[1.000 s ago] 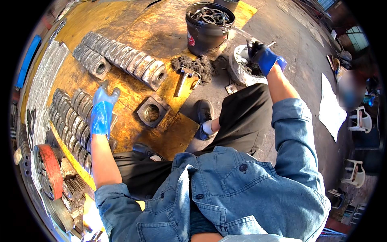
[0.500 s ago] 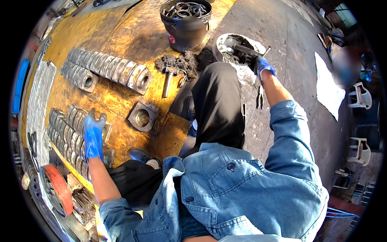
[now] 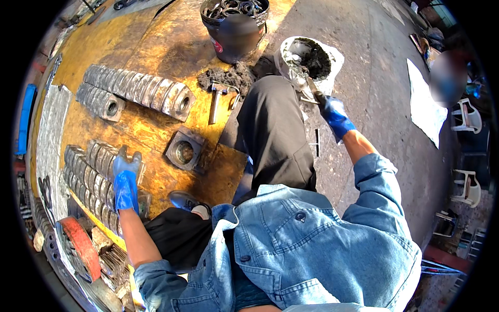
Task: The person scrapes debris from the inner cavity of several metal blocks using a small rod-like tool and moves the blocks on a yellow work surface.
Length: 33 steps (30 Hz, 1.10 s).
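My right hand [image 3: 335,115], in a blue glove, is closed round the handle of a flat-bladed scraper [image 3: 312,87]. Its blade is at the near rim of a white bucket [image 3: 286,62], which holds dark, grease-like stuff [image 3: 314,62]. On the left, my gloved left hand [image 3: 126,169] is over the near rows of metal blocks [image 3: 83,169], fingers apart, with nothing visible in it. A single square block with a round hole [image 3: 184,150] lies to the right of that hand. Farther back are two more rows of holed blocks [image 3: 138,89].
A black bucket of metal rings [image 3: 236,39] stands at the back. Near it are a dark heap [image 3: 228,75] and a hammer-like tool [image 3: 215,106]. A red-rimmed wheel [image 3: 80,249] is at lower left. A white sheet [image 3: 422,104] and white chairs [image 3: 466,117] are to the right.
My right hand has drawn the scraper back out of the white bucket, toward me. My left hand has shifted slightly to the right and stays open over the blocks.
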Motion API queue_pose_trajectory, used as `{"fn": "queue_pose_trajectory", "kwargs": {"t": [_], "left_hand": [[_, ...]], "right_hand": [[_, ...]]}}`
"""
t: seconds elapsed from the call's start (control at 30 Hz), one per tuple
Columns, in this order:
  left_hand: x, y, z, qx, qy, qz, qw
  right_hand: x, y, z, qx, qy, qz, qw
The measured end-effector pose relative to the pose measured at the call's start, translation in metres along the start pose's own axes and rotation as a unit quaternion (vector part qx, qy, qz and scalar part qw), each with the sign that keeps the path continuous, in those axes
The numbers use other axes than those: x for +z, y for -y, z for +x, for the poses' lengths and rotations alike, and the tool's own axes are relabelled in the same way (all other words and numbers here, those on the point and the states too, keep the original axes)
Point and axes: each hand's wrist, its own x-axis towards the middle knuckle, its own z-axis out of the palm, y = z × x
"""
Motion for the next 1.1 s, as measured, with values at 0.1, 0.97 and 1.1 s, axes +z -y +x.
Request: {"fn": "queue_pose_trajectory", "kwargs": {"t": [0.1,0.97,1.1], "left_hand": [[-0.074,0.040,0.030,0.045,-0.045,-0.068,0.996],[0.003,-0.067,-0.080,0.129,-0.007,0.240,0.962],[0.026,-0.047,-0.068,0.109,0.055,0.352,0.928]], "right_hand": [[-0.013,0.030,0.009,-0.038,-0.009,0.017,0.999],[0.100,-0.190,-0.065,0.286,-0.028,0.863,0.415],[0.027,-0.161,-0.020,0.296,-0.073,0.846,0.437]]}}
